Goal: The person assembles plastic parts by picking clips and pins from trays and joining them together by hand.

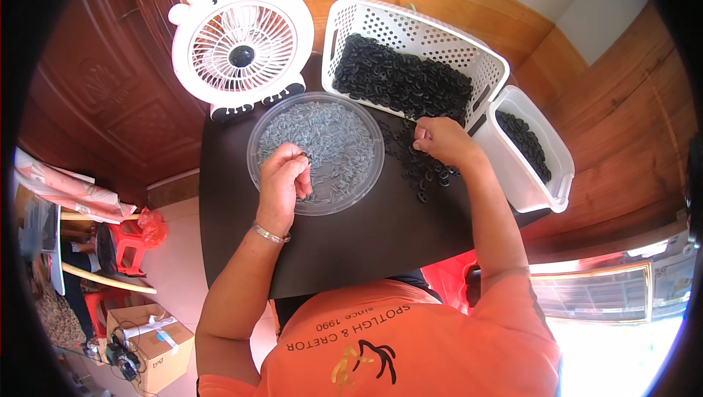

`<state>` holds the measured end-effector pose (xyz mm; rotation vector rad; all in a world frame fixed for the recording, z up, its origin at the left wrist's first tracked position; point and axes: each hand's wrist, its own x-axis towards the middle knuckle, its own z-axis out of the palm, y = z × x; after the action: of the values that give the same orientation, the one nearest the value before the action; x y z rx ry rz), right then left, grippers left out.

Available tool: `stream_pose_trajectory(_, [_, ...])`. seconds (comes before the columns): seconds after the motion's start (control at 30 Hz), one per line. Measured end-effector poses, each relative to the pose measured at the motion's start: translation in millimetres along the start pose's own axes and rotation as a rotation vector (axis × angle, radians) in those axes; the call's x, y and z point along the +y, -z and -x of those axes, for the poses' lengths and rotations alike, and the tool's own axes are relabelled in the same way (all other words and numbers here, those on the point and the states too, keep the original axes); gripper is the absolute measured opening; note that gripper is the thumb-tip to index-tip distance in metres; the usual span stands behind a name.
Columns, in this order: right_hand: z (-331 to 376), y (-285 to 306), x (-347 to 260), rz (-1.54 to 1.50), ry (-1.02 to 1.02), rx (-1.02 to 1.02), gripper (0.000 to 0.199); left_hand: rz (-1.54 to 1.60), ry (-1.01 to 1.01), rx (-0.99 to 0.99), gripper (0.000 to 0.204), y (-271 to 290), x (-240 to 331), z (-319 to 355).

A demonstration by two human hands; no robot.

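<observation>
My left hand (282, 177) is closed in a pinch over the near part of a round clear tray (256, 133). A small dark piece, seemingly a black oval ring (306, 155), shows at its fingertips. Many small translucent plastic pieces (322, 130) fill the tray. My right hand (445, 141), its fingers pressed together, is over a loose heap of black oval rings (425, 173) on the dark table. Whatever its fingertips hold is hidden. Behind it stands a white perforated basket (483, 60) part-filled with the same black rings.
On the right, a white plastic bin (516, 170) holds more black rings. A white animal-shaped fan (242, 56) stands at the back left of the dark table (351, 250). A cardboard box (157, 357) and red stools (132, 247) are on the floor at left.
</observation>
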<state>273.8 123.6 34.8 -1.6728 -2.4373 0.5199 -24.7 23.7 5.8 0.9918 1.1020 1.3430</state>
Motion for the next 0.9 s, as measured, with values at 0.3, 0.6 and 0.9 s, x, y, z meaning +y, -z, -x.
stream_pose_trajectory(0.3, [-3.7, 1.5, -51.9, -1.011, 0.128, -0.041, 0.018, 0.042, -0.03, -0.134, 0.013, -6.2, 1.4, 8.5])
stream_pose_trajectory(0.6, [-14.2, -26.4, -96.9, -1.654, 0.125, -0.367, 0.024, 0.092, -0.08, -0.163, 0.017, -9.2, 5.2, 11.9])
stream_pose_trajectory(0.9, [-5.7, -44.8, -118.2, -1.497, 0.244, -0.162, 0.025, 0.09, -0.092, -0.207, 0.018, -7.6, 8.3, 12.0])
